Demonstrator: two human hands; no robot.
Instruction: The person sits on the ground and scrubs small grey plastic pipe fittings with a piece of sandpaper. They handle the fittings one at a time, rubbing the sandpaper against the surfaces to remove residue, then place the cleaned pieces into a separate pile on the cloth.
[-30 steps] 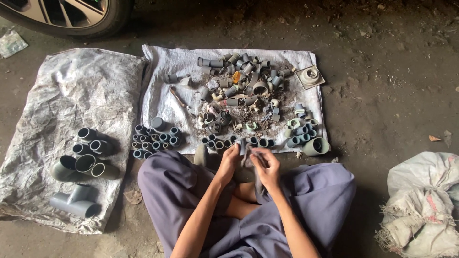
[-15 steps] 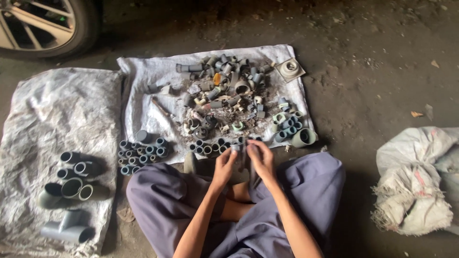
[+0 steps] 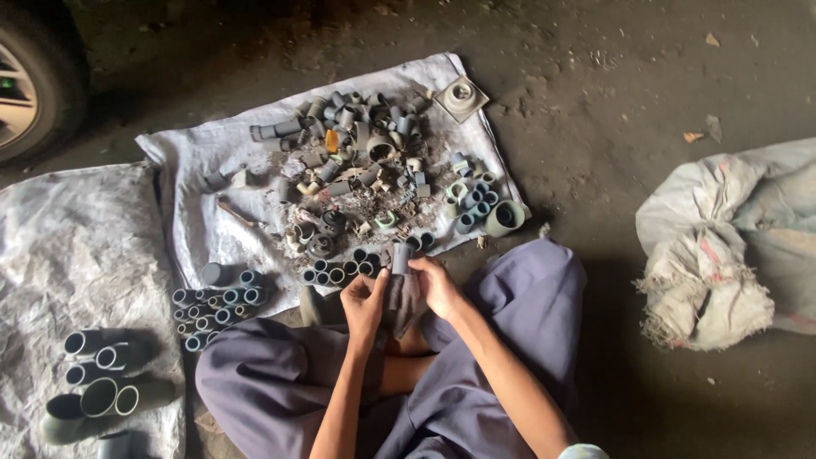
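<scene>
You have a short grey pipe fitting (image 3: pixel 400 257) standing upright between your two hands, low over your lap and just in front of the near edge of the white sack cloth (image 3: pixel 197 225). Your right hand (image 3: pixel 436 285) is closed around its lower part together with a dark rag (image 3: pixel 403 304) that hangs below it, and your left hand (image 3: pixel 364 304) is pinched onto the rag and the base of the fitting from the other side. Judging by its look, the piece is light, rigid plastic: it should not bend or crush under your fingers, but its wall is smooth and dusty, so it may slip if you squeeze only the rim. Hold it around the barrel, thumb opposite fingers, and let the soft rag wrap it rather than bunch under it. Just beyond your hands a row of small upright fittings (image 3: pixel 340 272) stands open end up, and to your left another cluster of grey sleeves (image 3: pixel 217 302) sits at the cloth's corner. Farther out lies the loose heap of mixed fittings (image 3: pixel 357 170) amid grit, with a larger green-grey coupling (image 3: pixel 505 218) at its right edge and a square drain cover (image 3: pixel 461 96) at the far corner. Big pipe joints (image 3: pixel 106 387) rest on the second sack (image 3: pixel 76 246) to your left, a tied sack (image 3: pixel 731 246) well apart on your right.
</scene>
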